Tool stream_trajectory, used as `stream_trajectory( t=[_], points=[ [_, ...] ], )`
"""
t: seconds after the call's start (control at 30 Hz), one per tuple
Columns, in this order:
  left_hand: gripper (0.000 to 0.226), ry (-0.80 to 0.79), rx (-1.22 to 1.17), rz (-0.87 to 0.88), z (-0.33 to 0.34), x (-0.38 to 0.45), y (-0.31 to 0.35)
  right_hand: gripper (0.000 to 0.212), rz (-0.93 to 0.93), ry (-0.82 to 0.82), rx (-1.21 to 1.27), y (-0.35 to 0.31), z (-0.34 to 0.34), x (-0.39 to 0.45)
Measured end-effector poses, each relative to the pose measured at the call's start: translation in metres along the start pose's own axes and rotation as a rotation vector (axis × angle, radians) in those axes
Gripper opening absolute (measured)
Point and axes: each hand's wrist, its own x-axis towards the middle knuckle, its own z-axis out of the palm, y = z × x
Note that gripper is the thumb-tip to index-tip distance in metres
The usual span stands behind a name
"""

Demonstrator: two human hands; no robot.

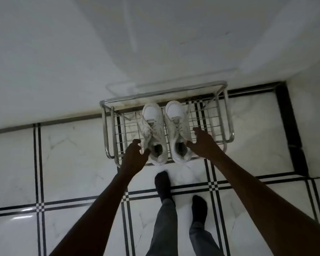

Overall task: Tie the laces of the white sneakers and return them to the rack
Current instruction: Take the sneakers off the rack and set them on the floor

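Two white sneakers stand side by side on a metal wire shoe rack [227,126], toes toward the wall. The left sneaker [153,130] has loose laces running down to its opening. The right sneaker [177,126] sits just beside it. My left hand [135,152] is at the left sneaker's heel side, fingers spread, thumb touching its collar. My right hand [201,141] is at the right sneaker's outer side, fingers apart, thumb against the collar. Neither hand is closed around a shoe.
The rack stands against a white wall [118,52] on a glossy white tiled floor [72,163] with black stripes. My own legs in grey trousers and dark socks [163,183] stand just in front of the rack. A wall corner is at the right.
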Motion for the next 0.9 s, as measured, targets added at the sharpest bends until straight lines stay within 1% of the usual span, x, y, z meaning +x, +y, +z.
stream_trajectory(
  t=[0.07,0.13,0.2,0.3,0.5,0.63,0.73,0.87,0.9],
  points=[
    [0.059,-0.030,-0.080,-0.022,0.012,0.015,-0.006,0.072,0.059,-0.015,0.005,0.009,0.009,0.019],
    [0.053,-0.061,-0.154,-0.057,0.022,0.023,-0.011,0.074,0.119,-0.043,0.026,0.019,0.016,0.033],
    [0.046,-0.034,-0.209,-0.085,0.030,0.030,-0.017,0.070,0.139,-0.070,0.011,0.028,0.024,0.044],
    [0.044,-0.029,-0.253,-0.110,0.031,0.031,-0.020,0.057,0.128,-0.105,0.142,0.035,0.031,0.048],
    [0.047,-0.041,-0.248,-0.087,0.031,0.036,-0.017,0.058,0.062,-0.042,0.205,0.038,0.036,0.048],
    [0.048,-0.021,-0.217,-0.037,0.032,0.032,-0.022,0.051,0.036,-0.044,0.233,0.036,0.040,0.041],
    [0.047,0.002,-0.231,-0.026,0.037,0.024,-0.026,0.046,0.022,-0.009,0.241,0.034,0.044,0.033],
    [0.057,0.044,-0.236,0.018,0.044,0.008,-0.034,0.049,-0.033,0.046,0.217,0.036,0.048,0.017],
    [0.056,0.051,-0.232,0.035,0.045,0.003,-0.036,0.050,-0.058,0.062,0.214,0.038,0.049,0.011]
  ],
)
